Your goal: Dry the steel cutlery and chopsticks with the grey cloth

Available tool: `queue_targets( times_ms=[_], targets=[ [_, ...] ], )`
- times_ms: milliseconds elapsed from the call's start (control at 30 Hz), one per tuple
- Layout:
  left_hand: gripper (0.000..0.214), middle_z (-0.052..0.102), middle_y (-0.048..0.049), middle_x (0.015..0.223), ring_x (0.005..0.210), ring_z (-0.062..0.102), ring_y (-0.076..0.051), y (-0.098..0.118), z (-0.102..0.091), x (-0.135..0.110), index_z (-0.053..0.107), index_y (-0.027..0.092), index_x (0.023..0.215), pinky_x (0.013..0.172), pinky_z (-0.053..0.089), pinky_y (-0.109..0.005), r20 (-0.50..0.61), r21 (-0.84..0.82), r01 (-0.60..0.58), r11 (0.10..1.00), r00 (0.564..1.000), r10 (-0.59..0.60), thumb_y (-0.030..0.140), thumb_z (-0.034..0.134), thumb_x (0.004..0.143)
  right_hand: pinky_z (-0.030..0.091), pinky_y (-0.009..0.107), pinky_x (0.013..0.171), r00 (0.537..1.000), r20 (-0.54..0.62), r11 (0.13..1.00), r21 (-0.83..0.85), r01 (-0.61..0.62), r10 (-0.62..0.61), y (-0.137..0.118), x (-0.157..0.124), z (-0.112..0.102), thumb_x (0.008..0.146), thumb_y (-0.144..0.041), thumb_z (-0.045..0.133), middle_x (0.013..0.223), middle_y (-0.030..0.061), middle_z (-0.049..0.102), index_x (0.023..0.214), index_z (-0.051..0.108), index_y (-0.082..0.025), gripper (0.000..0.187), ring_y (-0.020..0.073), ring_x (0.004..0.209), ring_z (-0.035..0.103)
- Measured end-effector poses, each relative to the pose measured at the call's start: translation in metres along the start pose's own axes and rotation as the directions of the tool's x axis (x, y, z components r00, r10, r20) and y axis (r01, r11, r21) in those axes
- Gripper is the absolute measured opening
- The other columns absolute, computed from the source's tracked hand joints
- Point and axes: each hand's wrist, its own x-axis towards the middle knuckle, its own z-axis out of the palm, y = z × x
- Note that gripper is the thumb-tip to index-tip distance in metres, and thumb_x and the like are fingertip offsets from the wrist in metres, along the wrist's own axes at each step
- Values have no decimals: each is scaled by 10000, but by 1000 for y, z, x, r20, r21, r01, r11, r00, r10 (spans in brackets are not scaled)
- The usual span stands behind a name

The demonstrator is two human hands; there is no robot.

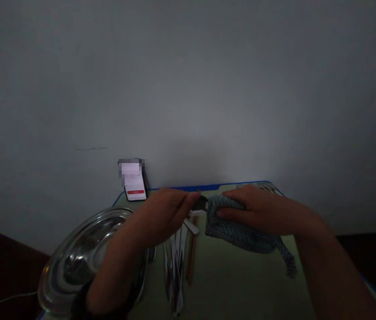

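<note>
Right of the basin (pixel 79 238), the left hand (pixel 166 213) grips a half-hidden utensil (pixel 200 203); the right hand (pixel 264 206) holds the cloth (pixel 237 235) at its end. Wipe lengthwise, pressing evenly.

The cloth (pixel 241 235) in my right grip (pixel 257 206) is blue-grey with a small dark-and-pale check. My bench (pixel 241 284) is dull green, edged blue; the basin (pixel 74 258) silver, the sticks (pixel 192 253) brown, the phone (pixel 134 183) black-rimmed, pale-screened, red-barred.
</note>
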Motion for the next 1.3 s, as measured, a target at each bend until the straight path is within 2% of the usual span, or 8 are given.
queue_targets(
  times_ms=[200, 333, 533, 733, 900, 1100, 1200, 1300],
  targets=[
    [456, 555, 23, 546, 483, 489, -89, -4, 6, 1, 595, 159, 675, 482, 322, -220, 9, 23, -29, 999, 1000, 28, 356, 289, 950, 392, 246, 631, 999, 6, 999, 31, -34, 34, -4, 15, 12, 862, -365, 434, 817, 2, 663, 873, 617, -208, 242, 132, 684, 566],
    [464, 587, 8, 560, 500, 518, -100, -13, 4, 2, 620, 162, 695, 492, 350, -217, 30, 20, 14, 1000, 999, -14, 376, 291, 943, 413, 259, 657, 998, 20, 996, 77, -55, 54, 5, 15, 10, 847, -379, 459, 836, 1, 665, 875, 620, -215, 231, 147, 719, 577],
    [387, 679, -47, 766, 690, 604, -153, -24, 6, 4, 633, 175, 877, 601, 444, -250, -48, -83, 136, 987, 989, -140, 387, 313, 929, 451, 303, 737, 994, 8, 984, 145, -107, 107, 23, 6, -4, 852, -401, 439, 924, 14, 658, 969, 619, -239, 269, 188, 827, 588],
    [402, 660, -31, 932, 748, 600, -157, -28, 6, 3, 419, 246, 1245, 640, 464, -264, -95, -162, 112, 980, 987, -129, 426, 443, 887, 444, 286, 686, 990, -10, 978, 154, -139, 142, 29, 10, -3, 878, -427, 381, 843, 13, 649, 876, 602, -208, 311, 164, 757, 581],
    [404, 620, 6, 903, 698, 569, -130, -29, 1, -1, 509, 286, 1163, 632, 459, -245, -125, -122, 111, 986, 984, -126, 388, 616, 787, 409, 250, 602, 986, -49, 979, 138, -149, 157, 29, 16, 4, 881, -428, 377, 738, -15, 623, 771, 567, -203, 315, 122, 648, 551],
    [294, 579, -6, 888, 722, 550, -139, -29, -2, 1, 530, 247, 1084, 654, 459, -259, -190, -97, 91, 991, 976, -108, 369, 576, 820, 410, 236, 604, 993, 23, 962, 243, -121, 119, 30, 24, 2, 836, -436, 471, 787, -12, 642, 857, 604, -205, 268, 121, 683, 566],
    [349, 559, 2, 887, 725, 546, -139, -30, 1, 5, 507, 253, 1113, 650, 460, -257, -211, -69, 115, 991, 969, -127, 384, 601, 803, 400, 236, 591, 994, 8, 959, 263, -105, 106, 33, 31, -1, 793, -448, 537, 784, -10, 647, 872, 620, -206, 268, 127, 679, 564],
    [445, 540, -8, 1005, 846, 554, -157, -31, 6, 9, 432, 286, 1211, 728, 469, -268, -158, -75, 101, 992, 981, -112, 373, 603, 809, 393, 236, 601, 996, 4, 953, 291, -89, 92, 39, 36, 0, 797, -433, 540, 791, -5, 651, 868, 626, -202, 257, 122, 677, 559]
  ],
)
